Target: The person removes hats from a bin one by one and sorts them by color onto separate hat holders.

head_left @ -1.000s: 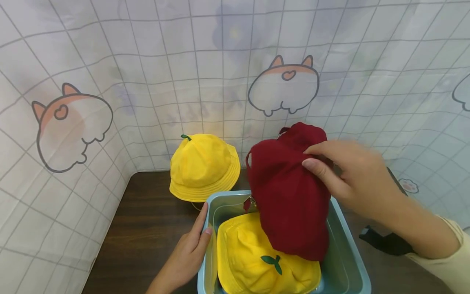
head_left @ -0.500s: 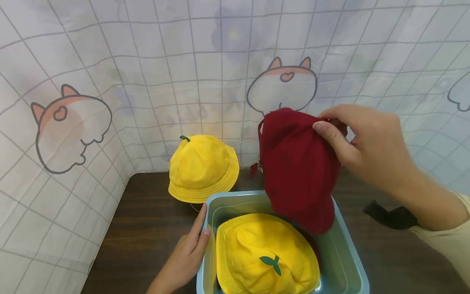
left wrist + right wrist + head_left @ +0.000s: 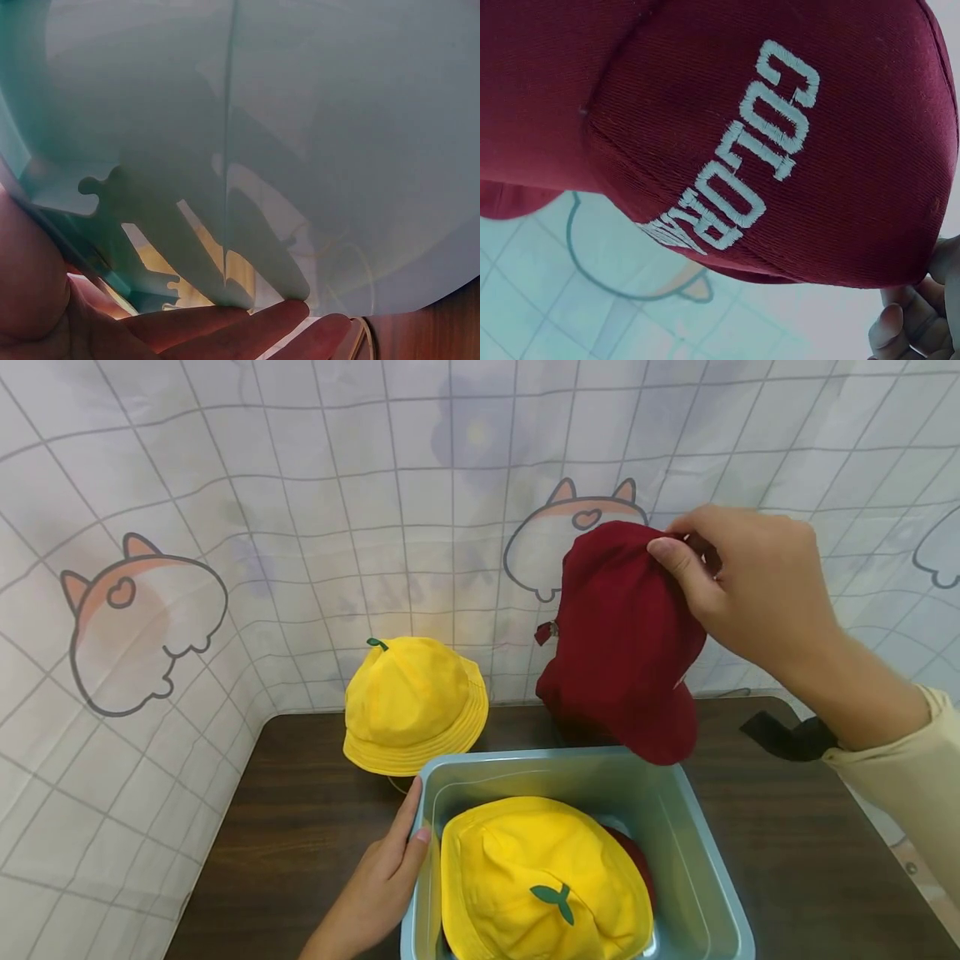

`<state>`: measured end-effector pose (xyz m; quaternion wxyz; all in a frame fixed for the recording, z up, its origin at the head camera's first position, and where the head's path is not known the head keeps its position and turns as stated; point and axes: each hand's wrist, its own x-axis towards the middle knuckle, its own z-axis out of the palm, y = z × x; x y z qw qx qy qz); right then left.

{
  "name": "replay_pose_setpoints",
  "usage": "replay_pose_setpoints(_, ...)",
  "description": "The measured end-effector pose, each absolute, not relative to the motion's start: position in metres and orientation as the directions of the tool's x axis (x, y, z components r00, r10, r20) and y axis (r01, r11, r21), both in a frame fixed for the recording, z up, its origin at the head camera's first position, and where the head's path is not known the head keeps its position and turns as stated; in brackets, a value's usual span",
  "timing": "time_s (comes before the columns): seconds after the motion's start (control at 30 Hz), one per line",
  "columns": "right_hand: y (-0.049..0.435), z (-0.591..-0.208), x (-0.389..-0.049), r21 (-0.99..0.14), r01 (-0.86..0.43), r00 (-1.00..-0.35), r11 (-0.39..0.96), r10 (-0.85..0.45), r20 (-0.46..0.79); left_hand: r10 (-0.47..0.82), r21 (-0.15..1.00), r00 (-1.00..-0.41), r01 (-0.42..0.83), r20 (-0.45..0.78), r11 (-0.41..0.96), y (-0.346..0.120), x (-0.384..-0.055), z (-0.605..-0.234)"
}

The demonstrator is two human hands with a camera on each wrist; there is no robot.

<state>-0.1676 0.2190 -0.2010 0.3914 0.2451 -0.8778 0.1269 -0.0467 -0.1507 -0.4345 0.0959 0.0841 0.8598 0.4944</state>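
Note:
In the head view my right hand pinches a dark red baseball cap by its crown and holds it in the air above the bin's far edge. A buckle hangs at the cap's left side, and the brim points down. The right wrist view shows white embroidered lettering on the cap. My left hand rests against the left side of a light blue plastic bin, its straight fingers along the outer wall and its thumb at the rim. Inside the bin lies a yellow bucket hat with a green sprout, partly covering something dark red.
Another yellow bucket hat with a sprout stands behind the bin, to the left, raised on a thin support that is mostly hidden. The dark wooden table ends at a white gridded cloth with cartoon prints at the back and left.
My right hand has lifted the red cap up and slightly right, out of the bin, uncovering more of the yellow hat and the dark red thing beneath it. My left hand stays at the bin.

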Motion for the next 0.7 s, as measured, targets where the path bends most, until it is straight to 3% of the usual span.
replay_pose_setpoints(0.23, 0.219, -0.197, -0.190, -0.089, -0.450, -0.663, 0.889, -0.266, 0.700, 0.240, 0.870, -0.967, 0.046, -0.085, 0.491, -0.151, -0.046, -0.434)
replay_pose_setpoints(0.7, 0.217, -0.216, -0.233, -0.116, -0.367, -0.749, 0.923, -0.219, 0.625, 0.234, 0.868, -0.968, 0.034, -0.095, 0.495, -0.150, -0.046, -0.433)
